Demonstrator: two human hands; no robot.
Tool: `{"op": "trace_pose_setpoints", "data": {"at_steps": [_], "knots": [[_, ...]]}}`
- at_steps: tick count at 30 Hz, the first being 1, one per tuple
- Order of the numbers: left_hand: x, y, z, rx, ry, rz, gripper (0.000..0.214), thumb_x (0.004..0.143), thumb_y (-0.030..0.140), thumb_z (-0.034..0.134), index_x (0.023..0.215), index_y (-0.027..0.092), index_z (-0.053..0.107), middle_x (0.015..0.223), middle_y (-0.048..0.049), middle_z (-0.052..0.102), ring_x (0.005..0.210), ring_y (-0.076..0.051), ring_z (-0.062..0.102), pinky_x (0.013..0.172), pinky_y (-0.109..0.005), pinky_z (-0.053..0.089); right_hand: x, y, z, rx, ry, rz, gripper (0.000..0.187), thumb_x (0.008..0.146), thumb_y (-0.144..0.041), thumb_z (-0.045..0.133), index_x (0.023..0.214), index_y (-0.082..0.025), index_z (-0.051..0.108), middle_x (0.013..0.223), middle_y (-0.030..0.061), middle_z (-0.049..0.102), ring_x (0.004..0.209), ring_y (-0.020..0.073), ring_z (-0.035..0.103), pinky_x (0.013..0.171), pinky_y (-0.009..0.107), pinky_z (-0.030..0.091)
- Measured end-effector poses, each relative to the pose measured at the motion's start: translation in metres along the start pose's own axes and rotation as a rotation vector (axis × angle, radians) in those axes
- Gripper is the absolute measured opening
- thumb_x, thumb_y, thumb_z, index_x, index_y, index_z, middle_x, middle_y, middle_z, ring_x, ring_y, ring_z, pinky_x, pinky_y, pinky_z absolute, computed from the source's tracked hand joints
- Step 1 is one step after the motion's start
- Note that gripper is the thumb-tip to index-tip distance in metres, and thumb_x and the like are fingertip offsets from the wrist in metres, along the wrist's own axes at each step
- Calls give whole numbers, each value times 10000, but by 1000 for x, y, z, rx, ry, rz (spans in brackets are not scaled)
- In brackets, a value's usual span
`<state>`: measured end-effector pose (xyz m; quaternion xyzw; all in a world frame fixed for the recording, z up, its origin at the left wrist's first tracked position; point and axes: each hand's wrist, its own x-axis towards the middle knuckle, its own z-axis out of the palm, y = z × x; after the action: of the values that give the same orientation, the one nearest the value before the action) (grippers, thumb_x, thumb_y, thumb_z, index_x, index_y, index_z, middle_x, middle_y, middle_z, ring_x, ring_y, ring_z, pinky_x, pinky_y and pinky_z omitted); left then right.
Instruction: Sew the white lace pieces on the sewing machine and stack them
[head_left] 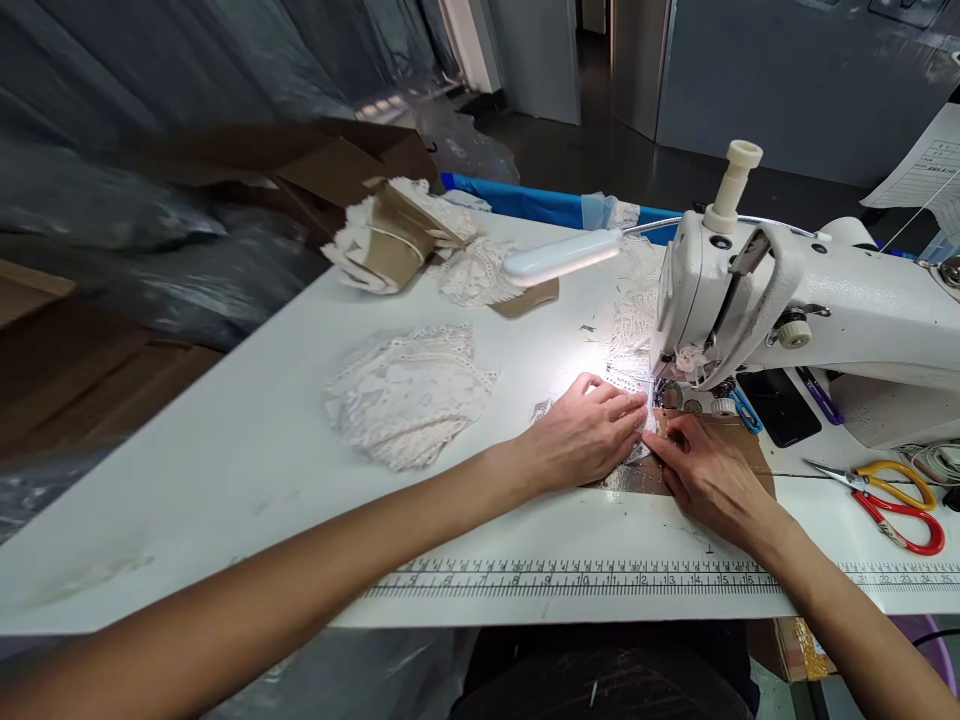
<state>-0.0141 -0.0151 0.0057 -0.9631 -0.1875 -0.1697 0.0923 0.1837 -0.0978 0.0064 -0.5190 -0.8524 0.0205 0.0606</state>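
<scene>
My left hand [592, 435] lies flat on the white table [247, 470], fingers stretched toward the needle of a white sewing machine [795, 290]. It presses down a small piece of white lace [646, 424] under the machine's bright lamp light. My right hand [709, 470] rests just right of it on a brown patch [750, 440], fingers together and fingertips pressing the same lace piece. Both hands meet just in front of the presser foot.
A heap of white lace pieces [409, 395] lies left of my hands. Lace wound on brown cards [394, 240] sits at the back by cardboard boxes [330, 165]. Red and yellow scissors [896, 495] lie at right. A ruler strip [600, 578] runs along the table's front edge.
</scene>
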Motion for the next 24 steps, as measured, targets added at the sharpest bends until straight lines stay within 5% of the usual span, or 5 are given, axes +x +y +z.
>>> {"op": "trace_pose_setpoints", "data": {"at_steps": [16,24], "knots": [[-1,-17,14,-164,137,39,341,1050,277,337,1130,163,648,1191,-75,707,953,-211,646,923,-444,440,4,-5,0,43,-45,98,414,880,-118,514,1277,-219,576,1097,127,564,886,230,592,700,343,550],[-2,-17,16,-228,136,4,336,1036,278,357,1128,170,662,1170,-77,718,991,-218,655,1026,-502,419,2,-1,8,68,46,100,395,888,-145,489,1253,-239,608,1061,105,578,883,218,587,644,294,528]]}}
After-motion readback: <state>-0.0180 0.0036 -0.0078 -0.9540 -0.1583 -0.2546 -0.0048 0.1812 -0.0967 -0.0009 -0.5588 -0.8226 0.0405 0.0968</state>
